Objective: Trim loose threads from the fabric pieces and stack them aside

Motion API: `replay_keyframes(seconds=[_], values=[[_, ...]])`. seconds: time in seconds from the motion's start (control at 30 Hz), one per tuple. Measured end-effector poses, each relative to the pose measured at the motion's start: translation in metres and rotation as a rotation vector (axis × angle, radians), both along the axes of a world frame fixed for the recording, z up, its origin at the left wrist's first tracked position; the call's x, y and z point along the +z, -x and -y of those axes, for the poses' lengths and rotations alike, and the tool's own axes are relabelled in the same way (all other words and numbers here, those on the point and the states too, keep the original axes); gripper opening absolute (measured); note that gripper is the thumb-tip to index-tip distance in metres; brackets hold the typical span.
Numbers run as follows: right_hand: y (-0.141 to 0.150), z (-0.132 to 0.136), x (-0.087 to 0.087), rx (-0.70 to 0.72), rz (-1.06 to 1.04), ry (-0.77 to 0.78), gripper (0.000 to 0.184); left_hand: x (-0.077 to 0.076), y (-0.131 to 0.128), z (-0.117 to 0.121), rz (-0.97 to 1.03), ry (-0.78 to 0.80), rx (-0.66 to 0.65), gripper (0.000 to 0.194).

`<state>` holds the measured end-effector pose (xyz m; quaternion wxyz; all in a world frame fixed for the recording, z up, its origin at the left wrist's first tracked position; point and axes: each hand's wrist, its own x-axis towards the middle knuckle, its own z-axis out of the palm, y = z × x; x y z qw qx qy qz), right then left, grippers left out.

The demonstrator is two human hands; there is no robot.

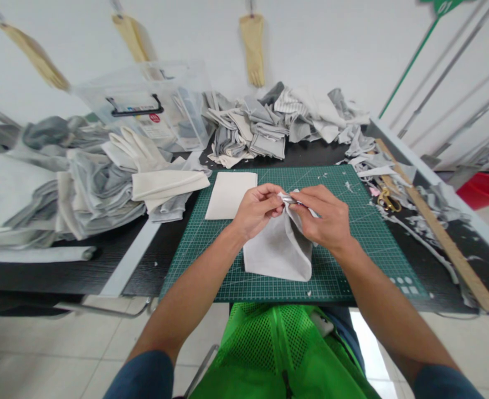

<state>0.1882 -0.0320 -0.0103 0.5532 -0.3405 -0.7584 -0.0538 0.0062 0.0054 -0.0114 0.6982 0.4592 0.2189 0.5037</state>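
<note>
A light grey piece of cloth [275, 249] lies over the green cutting mat [352, 221], its upper edge pulled up and bunched between my hands. My left hand [258, 208] pinches that raised edge between thumb and fingers. Close beside it, my right hand [321, 213] is closed on a small silvery object [288, 198], perhaps a blade or tweezers, that touches the cloth at the pinched spot. Its exact kind is too small to make out. To the left, a cream folded cloth [231, 195] lies flat on the mat, just behind my left hand.
Heaped cloths [90, 183] cover the left of the black table, beside a clear plastic box [144, 111]. Folded fabric stacks [252, 130] line the back. On the right are a wooden ruler [439, 233], gold-handled scissors [389, 201] and scraps. Yellow gloves [252, 50] hang on the wall.
</note>
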Motion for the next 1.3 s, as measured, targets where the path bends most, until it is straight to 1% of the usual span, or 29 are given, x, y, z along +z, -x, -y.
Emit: replay_keyframes(seconds=[0.33, 0.43, 0.57, 0.87, 1.13, 1.3], values=[[0.0, 0.0, 0.001, 0.022, -0.029, 0.01, 0.025, -0.002, 0.001, -0.001, -0.02, -0.051, 0.006, 0.033], [0.001, 0.001, 0.001, 0.006, -0.038, 0.027, 0.023, -0.003, 0.001, -0.002, -0.028, -0.068, 0.011, 0.033], [0.002, 0.003, 0.003, -0.023, -0.035, 0.059, 0.021, -0.004, 0.001, -0.003, -0.017, -0.134, 0.019, 0.029], [0.001, 0.005, 0.003, -0.019, -0.033, 0.141, 0.022, -0.009, 0.002, -0.005, -0.129, -0.23, 0.119, 0.032], [0.002, 0.004, 0.001, -0.022, -0.032, 0.149, 0.022, -0.013, 0.004, -0.008, -0.178, -0.267, 0.185, 0.029], [0.002, 0.003, 0.0, -0.016, -0.031, 0.119, 0.022, -0.014, 0.004, -0.009, -0.186, -0.279, 0.195, 0.027]])
